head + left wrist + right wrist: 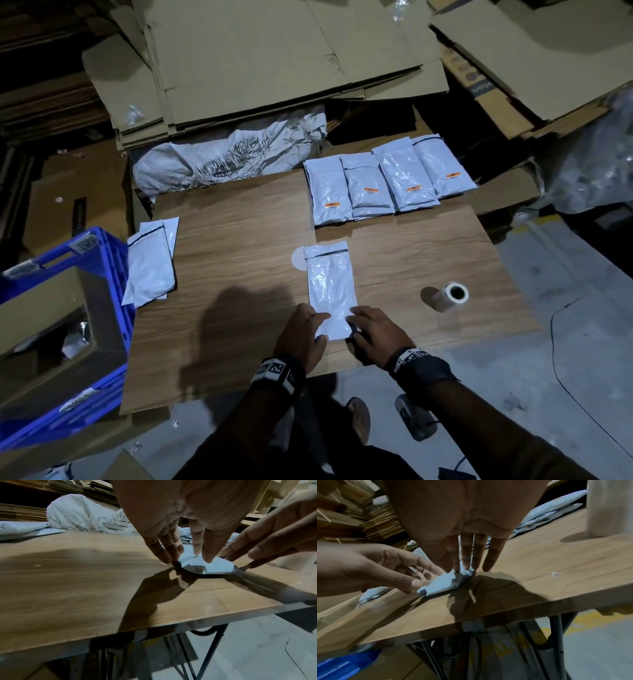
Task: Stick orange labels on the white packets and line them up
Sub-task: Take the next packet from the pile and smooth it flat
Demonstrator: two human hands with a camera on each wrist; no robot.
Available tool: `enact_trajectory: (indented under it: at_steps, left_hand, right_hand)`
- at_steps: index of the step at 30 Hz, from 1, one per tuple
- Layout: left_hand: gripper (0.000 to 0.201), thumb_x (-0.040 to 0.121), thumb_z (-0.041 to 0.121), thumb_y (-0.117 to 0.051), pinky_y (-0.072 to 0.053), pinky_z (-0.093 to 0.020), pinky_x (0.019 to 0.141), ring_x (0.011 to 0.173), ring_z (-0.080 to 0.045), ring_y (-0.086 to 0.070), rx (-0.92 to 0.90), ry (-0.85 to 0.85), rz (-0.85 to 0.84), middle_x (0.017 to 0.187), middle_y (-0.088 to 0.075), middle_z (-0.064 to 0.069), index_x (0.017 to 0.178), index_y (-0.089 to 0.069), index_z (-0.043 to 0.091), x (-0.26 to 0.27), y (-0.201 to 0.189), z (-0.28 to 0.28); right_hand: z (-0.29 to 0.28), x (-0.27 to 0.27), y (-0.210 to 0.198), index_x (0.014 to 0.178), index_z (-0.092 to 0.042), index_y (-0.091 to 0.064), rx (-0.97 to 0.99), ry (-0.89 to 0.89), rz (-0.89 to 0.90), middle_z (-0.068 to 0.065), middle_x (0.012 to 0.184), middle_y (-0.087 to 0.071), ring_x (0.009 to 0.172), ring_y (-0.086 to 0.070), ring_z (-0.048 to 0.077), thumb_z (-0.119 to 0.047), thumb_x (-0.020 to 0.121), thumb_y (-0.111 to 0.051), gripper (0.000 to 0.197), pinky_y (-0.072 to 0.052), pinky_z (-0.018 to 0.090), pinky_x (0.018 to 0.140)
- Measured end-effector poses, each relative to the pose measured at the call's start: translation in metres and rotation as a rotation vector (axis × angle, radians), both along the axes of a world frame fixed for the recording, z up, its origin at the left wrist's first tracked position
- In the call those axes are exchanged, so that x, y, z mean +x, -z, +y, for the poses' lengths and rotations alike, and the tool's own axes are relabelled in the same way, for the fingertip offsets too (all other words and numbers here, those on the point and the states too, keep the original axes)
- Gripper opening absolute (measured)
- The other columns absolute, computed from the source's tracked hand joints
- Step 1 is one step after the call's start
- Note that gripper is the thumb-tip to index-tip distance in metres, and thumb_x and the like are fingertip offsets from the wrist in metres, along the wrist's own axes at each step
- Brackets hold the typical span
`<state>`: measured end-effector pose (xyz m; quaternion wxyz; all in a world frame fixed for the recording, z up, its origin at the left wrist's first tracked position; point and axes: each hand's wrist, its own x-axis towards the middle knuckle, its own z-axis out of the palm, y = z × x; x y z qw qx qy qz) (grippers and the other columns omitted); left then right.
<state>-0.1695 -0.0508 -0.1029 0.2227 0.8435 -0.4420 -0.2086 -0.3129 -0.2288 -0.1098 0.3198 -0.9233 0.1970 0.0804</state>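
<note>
A white packet [330, 284] lies lengthwise in the middle of the wooden table [239, 240], with no orange label showing on it. My left hand [305, 332] and right hand [371, 329] rest on its near end from either side. In the left wrist view my left hand's [171, 540] straight fingers press their tips on the packet [205, 566]. In the right wrist view my right hand's [467, 555] straight fingertips touch the packet [443, 581]. Several packets with orange labels [387, 181] lie in a row at the back right. The label roll [450, 296] stands to the right.
A small pile of unlabelled packets [150, 260] lies at the table's left edge, next to a blue crate [102, 260] holding a cardboard box. A white sack [226, 161] and flattened cartons [274, 61] lie behind the table. The near table edge [239, 387] is just below my wrists.
</note>
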Motion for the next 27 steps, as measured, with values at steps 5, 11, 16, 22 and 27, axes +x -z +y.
enact_trajectory:
  at_steps: [5, 11, 16, 22, 27]
  left_hand:
    - [0.052, 0.083, 0.034, -0.06, -0.052, -0.044, 0.091, 0.106, -0.028, -0.059, -0.007, 0.064, -0.049, 0.118, -0.057, -0.006, 0.132, -0.063, 0.017, 0.001, 0.004, 0.006]
    - [0.041, 0.085, 0.035, -0.062, -0.053, -0.043, 0.088, 0.104, -0.027, -0.061, -0.081, 0.099, -0.071, 0.115, -0.06, -0.007, 0.12, -0.07, 0.015, 0.004, -0.009, -0.017]
    - [0.034, 0.086, 0.028, -0.064, -0.053, -0.039, 0.09, 0.102, -0.026, -0.062, -0.174, 0.188, 0.021, 0.114, -0.061, -0.006, 0.115, -0.071, 0.013, -0.005, -0.018, -0.048]
    - [0.032, 0.088, 0.033, -0.062, -0.048, -0.017, 0.092, 0.107, -0.012, -0.058, -0.219, 0.196, 0.139, 0.116, -0.056, 0.005, 0.116, -0.07, 0.021, -0.022, -0.038, -0.085]
    - [0.035, 0.091, 0.036, -0.058, -0.052, -0.03, 0.096, 0.111, -0.012, -0.057, -0.173, 0.269, 0.156, 0.117, -0.054, 0.004, 0.121, -0.068, 0.022, -0.023, -0.054, -0.108]
  right_hand:
    - [0.001, 0.004, -0.002, 0.145, -0.025, -0.054, 0.04, 0.016, 0.019, -0.007, 0.162, -0.038, 0.147, -0.036, 0.016, -0.024, 0.093, -0.053, 0.052, -0.039, 0.035, 0.114]
    - [-0.021, -0.015, -0.047, 0.137, -0.021, -0.062, -0.109, 0.096, -0.163, 0.003, 0.143, -0.055, 0.128, -0.051, 0.027, -0.037, 0.091, -0.043, 0.053, -0.047, 0.038, 0.104]
    - [-0.082, -0.065, -0.074, 0.129, -0.018, -0.066, -0.342, 0.371, -0.213, 0.012, 0.135, -0.053, 0.115, -0.051, 0.035, -0.018, 0.077, -0.061, 0.052, -0.051, 0.044, 0.093]
    - [-0.111, -0.087, -0.07, 0.135, -0.027, -0.06, -0.269, 0.543, -0.041, 0.01, 0.142, -0.045, 0.125, -0.047, 0.034, -0.026, 0.089, -0.071, 0.047, -0.055, 0.048, 0.086]
    - [-0.126, -0.085, -0.054, 0.14, -0.03, -0.055, -0.179, 0.418, 0.031, 0.003, 0.139, -0.052, 0.114, -0.06, 0.033, -0.026, 0.093, -0.065, 0.048, -0.055, 0.043, 0.083]
